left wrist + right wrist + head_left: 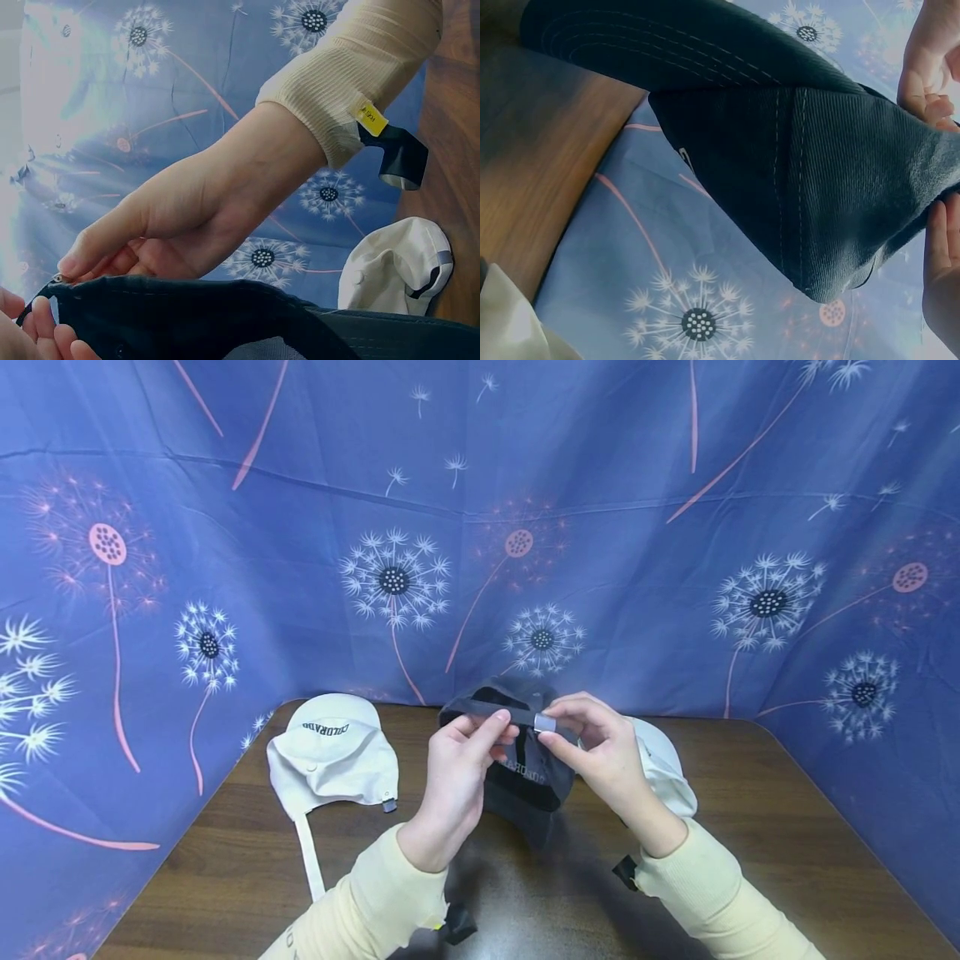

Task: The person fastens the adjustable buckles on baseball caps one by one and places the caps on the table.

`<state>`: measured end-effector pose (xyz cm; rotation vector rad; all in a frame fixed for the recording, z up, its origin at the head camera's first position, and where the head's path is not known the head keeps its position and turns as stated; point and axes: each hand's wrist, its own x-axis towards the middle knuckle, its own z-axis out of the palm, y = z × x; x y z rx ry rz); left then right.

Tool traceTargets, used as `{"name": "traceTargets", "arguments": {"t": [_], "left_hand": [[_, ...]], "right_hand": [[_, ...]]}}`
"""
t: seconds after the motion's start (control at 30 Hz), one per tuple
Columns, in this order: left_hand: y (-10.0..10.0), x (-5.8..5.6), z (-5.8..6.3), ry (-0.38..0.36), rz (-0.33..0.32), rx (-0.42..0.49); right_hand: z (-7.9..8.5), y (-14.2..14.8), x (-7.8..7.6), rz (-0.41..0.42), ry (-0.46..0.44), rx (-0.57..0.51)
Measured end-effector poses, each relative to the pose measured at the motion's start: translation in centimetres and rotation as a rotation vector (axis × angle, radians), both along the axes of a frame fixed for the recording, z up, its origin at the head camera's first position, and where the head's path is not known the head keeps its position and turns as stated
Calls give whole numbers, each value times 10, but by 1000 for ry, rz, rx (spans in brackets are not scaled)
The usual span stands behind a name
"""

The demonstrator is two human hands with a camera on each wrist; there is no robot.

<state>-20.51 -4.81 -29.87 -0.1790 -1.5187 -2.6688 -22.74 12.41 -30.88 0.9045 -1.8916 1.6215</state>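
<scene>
A dark baseball cap point(551, 781) hangs above the table between the hands, its brim downward and its back strap point(480, 707) uppermost. Thumb and fingers of the left hand point(459, 777) pinch this strap. To the right, the right hand point(611, 756) pinches the strap's end around a silver metal buckle point(545, 723). The right wrist view gives the corduroy-like crown point(847, 180) and the stitched brim point(667, 45) from the side. In the left wrist view, the cap's dark edge point(172, 300) runs below the left hand, and some right-hand fingers show at the lower left corner.
On the left of the brown wooden table point(225, 860) lies a white cap point(330, 777) with COLORADO lettering and a loose strap. Another white cap point(663, 764) sits behind the right forearm. A blue dandelion-print cloth point(637, 568) hangs around the table's back and sides.
</scene>
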Motion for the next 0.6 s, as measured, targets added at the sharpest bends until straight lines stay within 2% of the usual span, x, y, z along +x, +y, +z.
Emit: {"name": "traceTargets", "arguments": {"t": [0.6], "left_hand": [[3,-1,4,-18,-7,-54]], "right_hand": [[2,1,0,39,38,60]]}}
